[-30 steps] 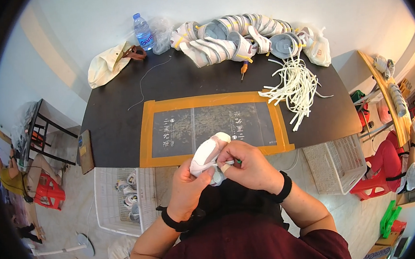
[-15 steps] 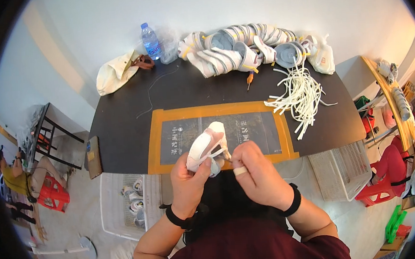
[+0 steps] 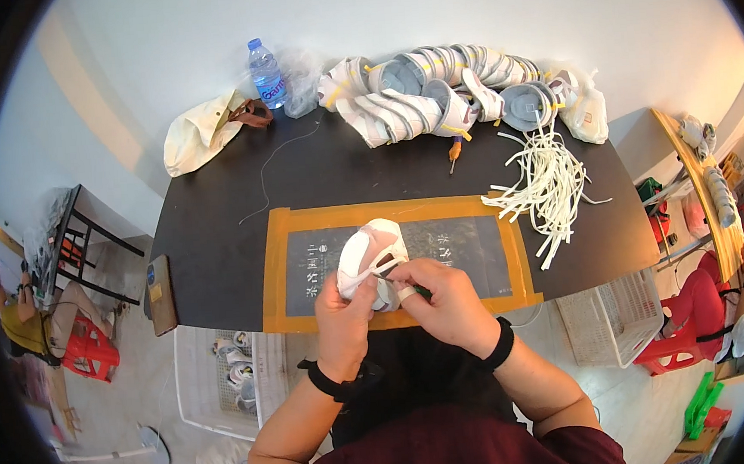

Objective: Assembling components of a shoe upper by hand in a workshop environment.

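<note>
A white shoe upper [image 3: 368, 251] is held above the front edge of a black table [image 3: 217, 243]. My left hand [image 3: 346, 307] grips it from below on its left side. My right hand [image 3: 439, 294] is closed around a thin green-handled tool [image 3: 412, 290] whose tip touches the shoe's right side. A white strip runs across the shoe's opening. Under the shoe lies a dark cutting mat with an orange border [image 3: 484, 224].
A long row of white shoe uppers [image 3: 431, 94] lines the table's far edge, next to a loose pile of white strips [image 3: 546, 185]. A water bottle [image 3: 265, 72], a cream bag [image 3: 197, 136] and a phone [image 3: 161, 294] also lie there. White baskets [image 3: 222, 376] stand below.
The shoe has tilted more upright and shifted slightly right in my hands. My right hand has moved in onto its side with the tool.
</note>
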